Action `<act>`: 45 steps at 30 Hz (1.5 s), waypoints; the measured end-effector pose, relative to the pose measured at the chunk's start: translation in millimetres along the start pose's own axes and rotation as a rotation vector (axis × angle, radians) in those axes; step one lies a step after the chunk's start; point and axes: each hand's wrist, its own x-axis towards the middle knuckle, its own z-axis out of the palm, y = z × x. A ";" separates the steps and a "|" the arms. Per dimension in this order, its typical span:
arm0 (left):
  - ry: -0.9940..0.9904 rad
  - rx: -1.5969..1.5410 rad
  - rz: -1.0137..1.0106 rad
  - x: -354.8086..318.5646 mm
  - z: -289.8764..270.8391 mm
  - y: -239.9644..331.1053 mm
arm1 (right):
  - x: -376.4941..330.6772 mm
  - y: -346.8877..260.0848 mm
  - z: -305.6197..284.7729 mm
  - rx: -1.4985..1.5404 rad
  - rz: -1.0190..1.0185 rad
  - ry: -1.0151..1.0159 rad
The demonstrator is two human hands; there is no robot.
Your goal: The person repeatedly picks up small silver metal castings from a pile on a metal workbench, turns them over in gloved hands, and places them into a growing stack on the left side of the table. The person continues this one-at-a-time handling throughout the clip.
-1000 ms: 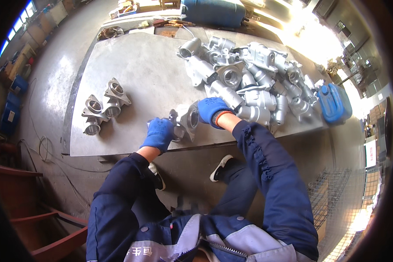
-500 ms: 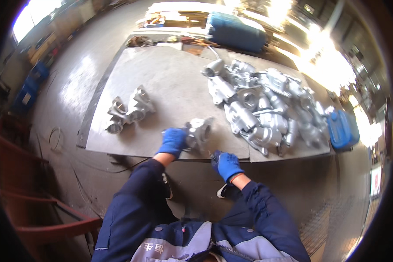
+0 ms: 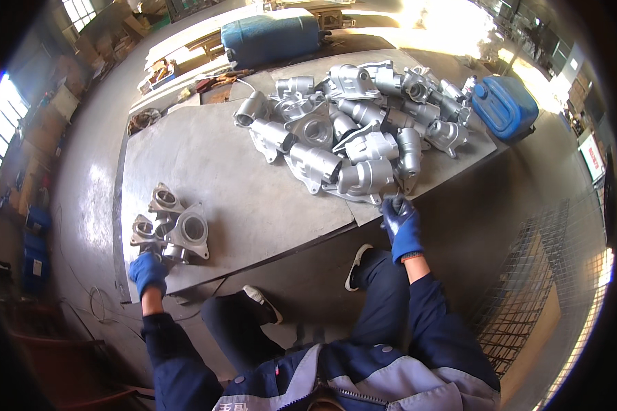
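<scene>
My left hand (image 3: 148,272), in a blue glove, is at the table's near left corner. Its fingers curl against the near end of a silvery metal pipe casting (image 3: 177,253), partly hidden by the glove. This casting stands among a small group of similar flanged castings (image 3: 194,228), close against one another. My right hand (image 3: 400,222), also gloved, is closed at the near edge of a large heap of castings. Its dark fingertips are just below a cylindrical casting (image 3: 365,177); what they hold, if anything, I cannot make out.
The grey metal table (image 3: 206,151) carries the heap on its right half. A blue jerrycan (image 3: 504,107) stands at its right end, and a blue drum (image 3: 274,38) lies beyond the far edge. Cloths (image 3: 144,120) lie at the far left corner. Wire mesh (image 3: 511,315) is at the lower right.
My left hand has carried a casting from the table's near middle to the group at the left. My right hand has moved right, up to the heap. The view has turned.
</scene>
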 end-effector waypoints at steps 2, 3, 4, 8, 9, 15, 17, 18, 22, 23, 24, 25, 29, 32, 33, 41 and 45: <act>0.207 -0.099 -0.109 -27.8 -44.8 4.4 | 16.0 -3.5 10.0 0.010 -0.013 0.017; 0.305 -0.174 -0.171 -27.9 -59.9 20.7 | 21.5 1.9 13.9 0.008 -0.004 0.009; 0.402 -0.403 0.148 -8.8 -52.5 60.2 | 21.1 1.6 -4.4 -0.044 -0.004 0.061; 0.444 -0.528 0.991 5.4 -96.5 208.5 | 7.0 7.0 10.7 0.401 0.388 -0.214; 0.375 -0.560 1.172 6.1 -101.8 250.7 | -2.9 0.2 17.5 0.427 0.438 -0.223; 0.077 -0.055 1.210 6.7 -111.6 401.3 | -27.3 18.8 18.6 0.595 0.799 -0.358; 0.193 -0.030 1.236 8.9 -105.7 409.0 | -23.2 34.4 10.6 0.619 0.788 -0.350; 0.255 0.005 1.228 13.6 -100.4 405.7 | -12.6 46.5 11.7 0.595 0.697 -0.377; 0.204 -0.180 1.169 38.6 -61.3 368.4 | 14.5 4.0 22.2 0.415 0.426 -0.438; 0.140 -0.198 1.106 32.0 -62.9 353.8 | 18.8 -0.9 27.3 0.357 0.360 -0.453; 0.088 -0.257 1.122 26.4 -62.1 336.1 | 23.1 5.8 32.5 0.302 0.283 -0.460; 0.036 -0.316 1.133 22.4 -58.9 319.1 | 19.7 13.2 38.5 0.212 0.177 -0.513; -0.152 -0.443 1.097 3.5 -40.1 264.4 | -9.2 34.8 83.1 -0.522 -0.308 -0.627; -0.134 -0.408 1.132 -19.4 -42.9 224.9 | -42.9 -5.2 124.7 -0.934 -0.399 -0.682; -0.089 -0.423 1.157 -19.0 -35.7 215.9 | -48.6 -0.9 138.1 -0.957 -0.458 -0.689; -0.044 -0.408 1.153 -26.7 -24.2 212.5 | -100.9 37.7 171.6 -1.220 -0.549 -0.520; -0.021 -0.372 1.117 -27.5 -21.0 207.3 | -125.0 23.9 170.3 -1.006 -0.341 -0.656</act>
